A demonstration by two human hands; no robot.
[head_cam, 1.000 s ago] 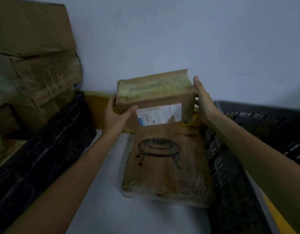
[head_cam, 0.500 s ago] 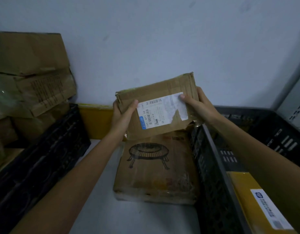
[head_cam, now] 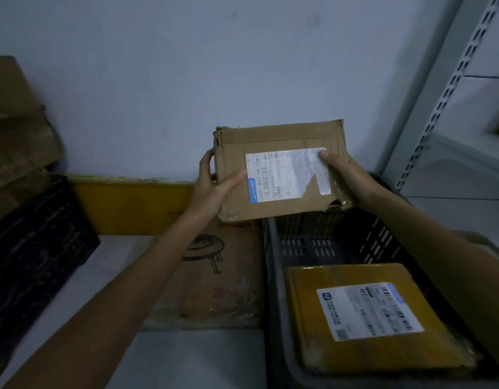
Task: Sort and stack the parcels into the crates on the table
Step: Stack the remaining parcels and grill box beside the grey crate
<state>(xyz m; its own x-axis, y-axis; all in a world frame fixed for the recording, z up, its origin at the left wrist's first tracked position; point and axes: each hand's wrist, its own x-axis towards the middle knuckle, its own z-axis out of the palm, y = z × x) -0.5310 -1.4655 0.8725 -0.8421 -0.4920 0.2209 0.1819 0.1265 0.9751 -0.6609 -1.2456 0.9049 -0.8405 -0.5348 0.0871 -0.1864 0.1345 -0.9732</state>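
The pale worktop [head_cam: 186,360] runs away from you to the wall, with a dark crate [head_cam: 32,248] along its left edge and a second dark crate [head_cam: 313,245] on the right. Behind the left crate stands a stack of worn cardboard boxes [head_cam: 15,136]. A yellow board [head_cam: 130,206] leans against the wall at the back. Between the two crates a flat brown carton [head_cam: 228,276] printed with a round table lies on the worktop, its right edge just beside the right crate's wall. Inside the right crate a yellow parcel [head_cam: 374,318] lies flat, label up. You hold a smaller brown box [head_cam: 279,169] in the air over the far left corner of that crate, its labelled face turned towards you. Your left hand [head_cam: 212,186] grips the box's left side, thumb across the front, fingers curled round the back. Your right hand [head_cam: 344,175] grips its right side, thumb pressed on the white label [head_cam: 287,175], whose lower right corner is torn away.
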